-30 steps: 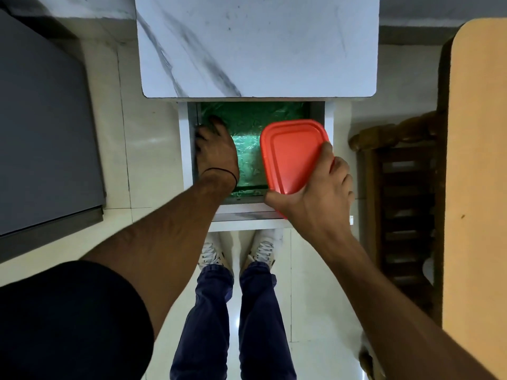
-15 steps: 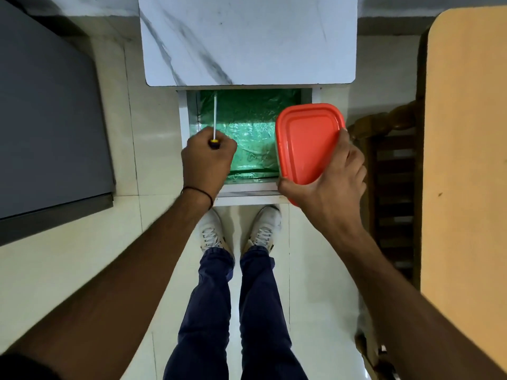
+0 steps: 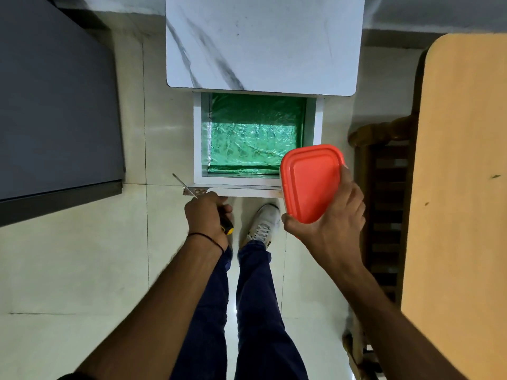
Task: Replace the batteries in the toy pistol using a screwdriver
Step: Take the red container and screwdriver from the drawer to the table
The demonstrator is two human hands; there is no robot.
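1. Head view, hands: the left hand (image 3: 207, 215) is wrapped tight round the screwdriver (image 3: 184, 185), with the shaft poking out ahead and to its left. The right hand (image 3: 333, 226) grips the red lidded box (image 3: 311, 182) by its near edge, thumb on the corner. There's no toy pistol or batteries anywhere in sight. They could be in the box, can't tell.
2. What could go wrong: the box is tilted and held one-handed at the rim, so I'd say it could slip or the lid could pop. The screwdriver tip sits just beside the corner of the open drawer (image 3: 198, 133), so a careless swing scrapes it.
3. The drawer juts out right ahead of both hands, above the shoe (image 3: 264, 223), so it's easy to bump when stepping.
4. Room: there's bare floor left of the left hand. It's tight right of the right hand, with the wooden chair (image 3: 384, 174) near. The marble tabletop (image 3: 260, 42) beyond both hands looks like the spot to set things.
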